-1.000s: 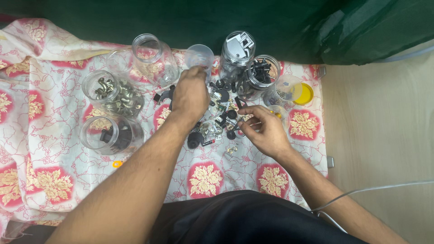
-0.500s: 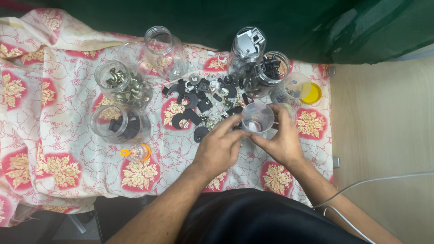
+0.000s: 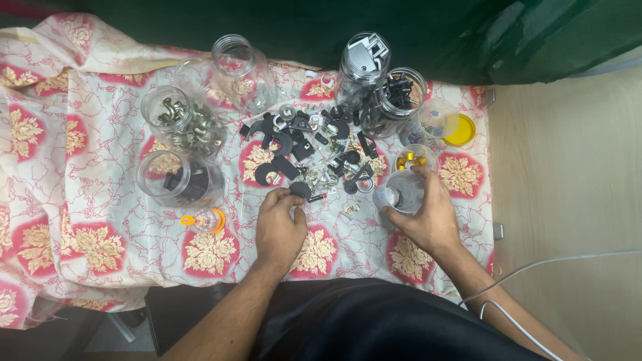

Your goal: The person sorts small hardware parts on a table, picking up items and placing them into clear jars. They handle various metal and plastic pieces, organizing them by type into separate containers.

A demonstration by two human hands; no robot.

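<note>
My left hand [image 3: 279,224] pinches a black part [image 3: 300,189]; right hand [image 3: 428,217] grips the cup [image 3: 403,190]. Keep cup steady, close to pile [image 3: 321,150].

We find open cloth [image 3: 100,267] along the near edge, while jars [image 3: 180,177] and scattered hardware [image 3: 314,150] crowd the far edge.
</note>
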